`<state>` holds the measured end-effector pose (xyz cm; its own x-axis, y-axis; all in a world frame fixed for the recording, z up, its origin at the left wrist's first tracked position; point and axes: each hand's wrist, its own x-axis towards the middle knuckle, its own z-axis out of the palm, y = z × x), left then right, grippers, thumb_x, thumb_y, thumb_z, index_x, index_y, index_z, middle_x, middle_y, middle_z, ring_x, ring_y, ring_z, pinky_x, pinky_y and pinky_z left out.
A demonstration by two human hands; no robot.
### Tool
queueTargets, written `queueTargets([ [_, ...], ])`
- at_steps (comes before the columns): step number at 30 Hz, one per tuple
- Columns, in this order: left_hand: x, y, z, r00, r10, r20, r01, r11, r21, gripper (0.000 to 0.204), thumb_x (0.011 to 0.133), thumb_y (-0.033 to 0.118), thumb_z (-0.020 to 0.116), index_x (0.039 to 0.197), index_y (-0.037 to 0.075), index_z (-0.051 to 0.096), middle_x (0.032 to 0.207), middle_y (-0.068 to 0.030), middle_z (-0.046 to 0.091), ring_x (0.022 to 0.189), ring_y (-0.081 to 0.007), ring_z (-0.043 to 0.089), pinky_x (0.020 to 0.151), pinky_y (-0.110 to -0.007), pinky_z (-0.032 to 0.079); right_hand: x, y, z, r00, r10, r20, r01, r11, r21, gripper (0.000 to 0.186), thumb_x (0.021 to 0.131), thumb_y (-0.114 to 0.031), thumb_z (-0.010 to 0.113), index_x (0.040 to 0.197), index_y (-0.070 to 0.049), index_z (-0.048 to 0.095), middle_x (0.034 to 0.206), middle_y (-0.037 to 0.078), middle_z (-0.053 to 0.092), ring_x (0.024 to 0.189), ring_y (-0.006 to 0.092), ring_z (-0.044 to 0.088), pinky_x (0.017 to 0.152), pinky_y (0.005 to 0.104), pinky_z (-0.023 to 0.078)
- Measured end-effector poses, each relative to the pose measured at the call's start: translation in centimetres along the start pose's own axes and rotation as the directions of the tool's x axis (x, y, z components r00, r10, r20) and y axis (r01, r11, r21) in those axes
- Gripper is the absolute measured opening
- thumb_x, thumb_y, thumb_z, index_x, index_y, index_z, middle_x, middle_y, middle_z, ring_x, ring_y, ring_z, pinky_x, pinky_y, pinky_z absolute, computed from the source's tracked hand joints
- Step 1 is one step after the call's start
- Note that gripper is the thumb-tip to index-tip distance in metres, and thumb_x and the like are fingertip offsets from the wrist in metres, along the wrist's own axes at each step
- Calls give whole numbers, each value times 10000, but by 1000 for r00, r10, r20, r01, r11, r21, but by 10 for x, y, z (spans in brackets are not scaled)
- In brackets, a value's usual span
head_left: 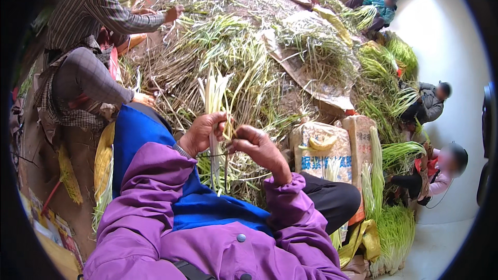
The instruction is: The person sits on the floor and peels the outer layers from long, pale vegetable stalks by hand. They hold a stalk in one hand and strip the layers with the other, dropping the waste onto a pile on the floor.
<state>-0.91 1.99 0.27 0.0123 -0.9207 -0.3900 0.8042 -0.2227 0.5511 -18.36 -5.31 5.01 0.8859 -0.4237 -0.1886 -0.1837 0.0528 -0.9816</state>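
My left hand (203, 132) is closed round a bundle of pale green-white stalks (212, 89) that stand upright above my fist, with more strands hanging below. My right hand (262, 150) is beside it, fingers pinched on a thin yellowish strand (229, 127) at the bundle. A dark thin item shows below my hands, too small to make out. Blue cloth (140, 140) covers my lap. Cut stalks and leaves (212, 46) lie heaped on the floor in front of me.
A person (98, 15) sits close at my left. Several people (433, 103) sit along the white wall at right among green stalk piles (394, 238). Printed sacks (316, 148) with a yellow banana-like item (322, 142) stand beside my right knee. A tarp (290, 72) lies ahead.
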Motion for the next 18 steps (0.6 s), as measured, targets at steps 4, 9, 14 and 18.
queueTargets([
  [4, -2, -2, 1, 994, 78, -77, -79, 997, -12, 189, 889, 199, 544, 890, 17, 595, 556, 61, 470, 459, -55, 409, 461, -229, 376, -2, 9, 2, 994, -107, -27, 103, 986, -133, 159, 799, -143, 600, 849, 8, 609, 702, 63, 615, 650, 100, 553, 588, 271, 444],
  [9, 4, -3, -10, 976, 180, -123, -190, 978, -80, 144, 869, 159, 577, 871, 17, 600, 565, 45, 492, 431, -47, 401, 422, -212, 376, -13, -14, 12, 1000, -25, -11, 17, 889, -458, 162, 792, -139, 581, 869, 3, 603, 709, 148, 625, 654, 246, 617, 627, 359, 482],
  [14, 6, 3, -9, 940, 210, -268, -228, 973, -37, 155, 875, 206, 582, 884, 51, 572, 543, 57, 466, 429, -52, 399, 447, -229, 365, -21, -4, 19, 999, 23, 45, 7, 824, -567, 185, 763, -136, 558, 831, 35, 572, 689, 208, 573, 647, 326, 595, 601, 386, 460],
  [18, 8, 8, -19, 915, 280, -289, -302, 953, -34, 143, 848, 197, 617, 826, 56, 613, 571, 52, 512, 445, -44, 426, 412, -216, 374, -26, 6, 16, 988, 138, 75, -72, 821, -567, 210, 765, -153, 563, 838, 44, 581, 721, 208, 600, 665, 309, 609, 616, 389, 462],
])
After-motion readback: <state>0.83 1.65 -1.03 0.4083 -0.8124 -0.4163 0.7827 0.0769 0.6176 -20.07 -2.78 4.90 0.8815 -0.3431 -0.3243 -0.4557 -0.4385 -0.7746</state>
